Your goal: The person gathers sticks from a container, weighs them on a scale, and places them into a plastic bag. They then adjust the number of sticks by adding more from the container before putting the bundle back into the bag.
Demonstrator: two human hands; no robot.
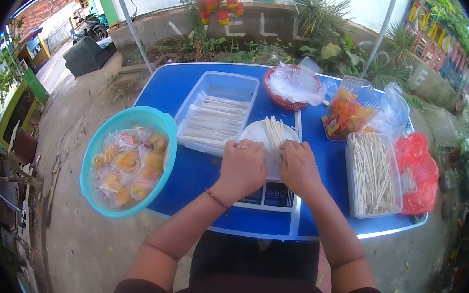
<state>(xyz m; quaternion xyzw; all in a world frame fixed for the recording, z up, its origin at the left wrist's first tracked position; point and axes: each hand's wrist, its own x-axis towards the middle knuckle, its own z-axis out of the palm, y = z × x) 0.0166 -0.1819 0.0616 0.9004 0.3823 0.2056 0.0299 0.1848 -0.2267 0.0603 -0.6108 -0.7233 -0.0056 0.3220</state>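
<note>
Toward six o'clock on the blue table, the left hand curls beside thin white sticks on a round white plate, the right hand against them; I cannot tell whether either grips. Likely a weighing on the white digital scale, next calling for careful adjustment; at nine, a round turquoise plastic basin holds bagged yellow-orange pieces; at ten, a clear rectangular tub, bundled sticks; at three, a clear rectangular box, loose sticks
</note>
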